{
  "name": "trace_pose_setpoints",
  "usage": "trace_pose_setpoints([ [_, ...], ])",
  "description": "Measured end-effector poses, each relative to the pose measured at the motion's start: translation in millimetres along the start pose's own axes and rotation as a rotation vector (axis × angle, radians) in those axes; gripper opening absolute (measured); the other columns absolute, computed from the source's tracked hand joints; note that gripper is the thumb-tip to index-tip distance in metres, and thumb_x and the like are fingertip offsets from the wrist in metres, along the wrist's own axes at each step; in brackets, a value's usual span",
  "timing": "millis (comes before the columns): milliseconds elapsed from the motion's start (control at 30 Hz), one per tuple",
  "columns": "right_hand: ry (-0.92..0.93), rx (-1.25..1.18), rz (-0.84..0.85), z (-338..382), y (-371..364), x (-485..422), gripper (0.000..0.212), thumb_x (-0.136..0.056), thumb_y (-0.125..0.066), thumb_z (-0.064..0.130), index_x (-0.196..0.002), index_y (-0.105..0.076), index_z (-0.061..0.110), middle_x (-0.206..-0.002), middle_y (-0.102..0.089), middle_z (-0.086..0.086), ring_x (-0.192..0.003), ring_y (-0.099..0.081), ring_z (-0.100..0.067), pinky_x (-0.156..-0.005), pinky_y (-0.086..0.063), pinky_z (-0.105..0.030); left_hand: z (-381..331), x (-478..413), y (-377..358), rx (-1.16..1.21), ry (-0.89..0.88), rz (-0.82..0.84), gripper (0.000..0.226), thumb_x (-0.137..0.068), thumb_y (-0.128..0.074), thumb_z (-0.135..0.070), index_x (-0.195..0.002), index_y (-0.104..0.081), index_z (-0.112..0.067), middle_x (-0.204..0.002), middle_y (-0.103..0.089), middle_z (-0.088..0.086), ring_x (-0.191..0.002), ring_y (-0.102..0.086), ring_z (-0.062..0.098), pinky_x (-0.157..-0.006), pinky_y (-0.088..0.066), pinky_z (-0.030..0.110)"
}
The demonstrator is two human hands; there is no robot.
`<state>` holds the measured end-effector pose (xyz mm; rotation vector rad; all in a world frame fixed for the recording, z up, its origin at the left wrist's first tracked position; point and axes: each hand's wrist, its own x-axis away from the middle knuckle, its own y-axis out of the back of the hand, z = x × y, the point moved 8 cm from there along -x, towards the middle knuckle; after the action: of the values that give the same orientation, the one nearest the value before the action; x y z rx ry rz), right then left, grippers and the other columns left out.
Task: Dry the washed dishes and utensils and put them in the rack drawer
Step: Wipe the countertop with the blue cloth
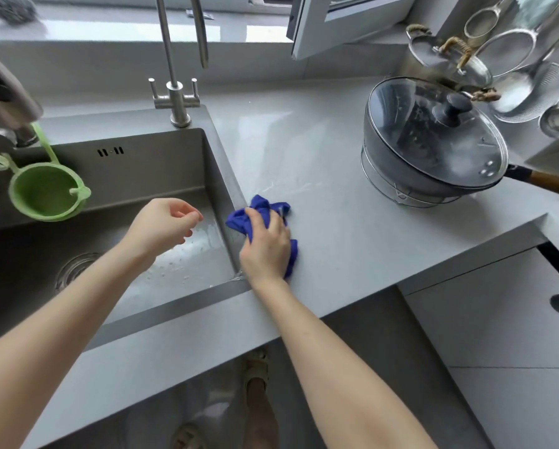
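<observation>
The right hand (267, 246) gripped a bunched blue cloth (258, 210) at the counter's (336, 247) left edge, against the sink (161, 170) rim. The left hand (161, 223) hovered over the basin, loosely curled and empty. The lidded pan (433, 137) sat toward the far right corner. Mopping the wet counter risked a soaked cloth smearing dishes.

Saw royal blue on the crumpled cloth (259, 206), light green on the round plastic strainer (45, 193), pale grey on the countertop (320, 157).
</observation>
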<state>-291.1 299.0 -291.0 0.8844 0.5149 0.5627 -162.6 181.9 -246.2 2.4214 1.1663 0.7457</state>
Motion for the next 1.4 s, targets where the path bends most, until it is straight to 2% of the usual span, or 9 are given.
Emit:
trace_pose_setpoints([
  [233, -0.321, -0.709, -0.162, -20.1, 55.7, -29.4, 0.038, -0.088, -0.049, -0.001, -0.122, -0.056, 0.015, -0.107, -0.06, 0.008, -0.098, -0.056, -0.011, -0.082, -0.038, -0.011, 10.4, -4.8, 23.5, 0.022, 0.018, -0.05, 0.014, -0.09, -0.054, -0.014, -0.092, -0.068, -0.01, -0.087, -0.067, 0.009, -0.082, -0.064, 0.022, -0.079, -0.054, 0.037],
  [433, -0.44, -0.427, -0.289, -135.6, 109.2, 29.7, 0.037, -0.094, -0.049, 0.008, -0.13, -0.049, 0.019, -0.129, -0.051, 0.002, -0.121, -0.049, -0.018, -0.094, -0.037, -0.024, 18.3, -4.0, 32.9, 0.068, 0.037, -0.054, 0.014, -0.09, -0.054, -0.014, -0.094, -0.067, -0.008, -0.088, -0.066, 0.012, -0.078, -0.062, 0.021, -0.078, -0.054, 0.037],
  [600, -0.297, -0.201, -0.338, -78.9, 63.5, 61.5, 0.036, -0.091, -0.051, 0.008, -0.126, -0.054, 0.016, -0.133, -0.048, -0.013, -0.111, -0.057, -0.031, -0.076, -0.048, -0.034, 25.3, -2.7, 31.2, 0.114, 0.062, -0.05, 0.014, -0.09, -0.054, -0.013, -0.093, -0.067, -0.009, -0.088, -0.065, 0.01, -0.08, -0.063, 0.021, -0.073, -0.054, 0.03],
  [733, -0.163, -0.305, -0.209, -3.5, 18.6, 53.1, 0.039, -0.086, -0.052, 0.01, -0.123, -0.052, 0.023, -0.131, -0.048, -0.013, -0.107, -0.058, -0.032, -0.078, -0.053, -0.039, 34.0, -6.7, 43.5, 0.13, 0.075, -0.105, 0.015, -0.09, -0.052, -0.011, -0.094, -0.066, -0.01, -0.088, -0.065, 0.01, -0.08, -0.063, 0.022, -0.068, -0.053, 0.028],
  [833, -0.143, -0.619, -0.033, 45.6, -2.6, 36.6, 0.036, -0.093, -0.048, 0.008, -0.127, -0.053, 0.018, -0.129, -0.049, -0.004, -0.112, -0.054, -0.016, -0.093, -0.042, -0.015, 37.6, -9.6, 48.8, 0.135, 0.08, -0.148, 0.018, -0.089, -0.049, -0.009, -0.099, -0.064, -0.011, -0.087, -0.064, 0.008, -0.081, -0.063, 0.022, -0.066, -0.05, 0.027],
  [967, -0.352, -0.921, -0.251, -6.5, 53.6, 0.0, 0.032, -0.091, -0.051, 0.007, -0.119, -0.052, 0.023, -0.125, -0.056, 0.004, -0.118, -0.051, -0.011, -0.103, -0.038, -0.018, 36.8, -15.7, 50.6, 0.136, 0.074, -0.142, 0.017, -0.089, -0.048, -0.008, -0.095, -0.064, -0.012, -0.087, -0.065, 0.009, -0.08, -0.063, 0.021, -0.064, -0.05, 0.026],
  [1067, -0.448, -0.742, -0.322, -100.3, 108.0, -20.0, 0.039, -0.093, -0.053, 0.019, -0.131, -0.044, 0.023, -0.141, -0.046, -0.006, -0.131, -0.044, -0.021, -0.113, -0.033, -0.038, 35.3, -25.4, 49.0, 0.149, 0.083, -0.134, 0.017, -0.089, -0.049, -0.008, -0.094, -0.065, -0.012, -0.087, -0.065, 0.01, -0.08, -0.063, 0.022, -0.067, -0.051, 0.028],
  [1233, -0.413, 0.389, 0.0, -195.1, 128.6, -12.4, 0.08, -0.079, -0.044, 0.073, -0.148, -0.027, 0.034, -0.155, -0.021, -0.02, -0.141, -0.021, -0.039, -0.11, -0.018, -0.056, 30.0, -45.5, 35.7, 0.167, 0.1, -0.114, 0.016, -0.09, -0.05, -0.009, -0.094, -0.065, -0.011, -0.086, -0.065, 0.009, -0.081, -0.063, 0.023, -0.071, -0.052, 0.031],
  [1400, -0.371, 0.504, 0.066, -194.5, 94.9, -65.3, 0.082, -0.074, -0.025, 0.071, -0.142, -0.042, 0.028, -0.149, -0.033, -0.023, -0.134, -0.028, -0.048, -0.106, -0.022, -0.056, 29.1, -70.2, 23.8, 0.166, 0.14, -0.103, 0.017, -0.09, -0.049, -0.009, -0.094, -0.066, -0.011, -0.087, -0.066, 0.008, -0.082, -0.063, 0.023, -0.075, -0.053, 0.034],
])
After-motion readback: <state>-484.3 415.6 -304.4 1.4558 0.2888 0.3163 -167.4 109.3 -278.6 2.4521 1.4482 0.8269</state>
